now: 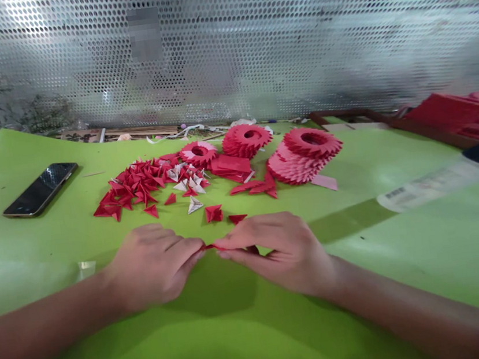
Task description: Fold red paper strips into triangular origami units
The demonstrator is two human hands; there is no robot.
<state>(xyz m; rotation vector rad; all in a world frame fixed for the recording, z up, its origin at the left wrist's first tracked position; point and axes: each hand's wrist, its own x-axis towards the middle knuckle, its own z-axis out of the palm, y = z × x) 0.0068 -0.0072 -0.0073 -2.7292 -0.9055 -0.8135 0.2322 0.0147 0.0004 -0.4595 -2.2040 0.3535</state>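
A small red paper piece [209, 246] is pinched between my two hands, mostly hidden by the fingers. My left hand [158, 262] grips its left end between thumb and forefinger, the other fingers curled. At the right end, the thumb and fingertips of my right hand [274, 251] close on the same paper. Just beyond the fingers lie a folded red paper piece [214, 213] and a white patterned folded triangle [194, 205]. Farther back is a pile of red folded paper triangles [139, 183], with some white ones at its right side.
Ring-shaped red and pink paper stacks [302, 157] stand at the back, beside a stack of red paper sheets [231, 167]. A phone [40, 190] lies at left. A clear tube with a dark end [432, 182] lies at right. Behind the green tabletop [225, 344] rises a perforated metal panel [223, 47].
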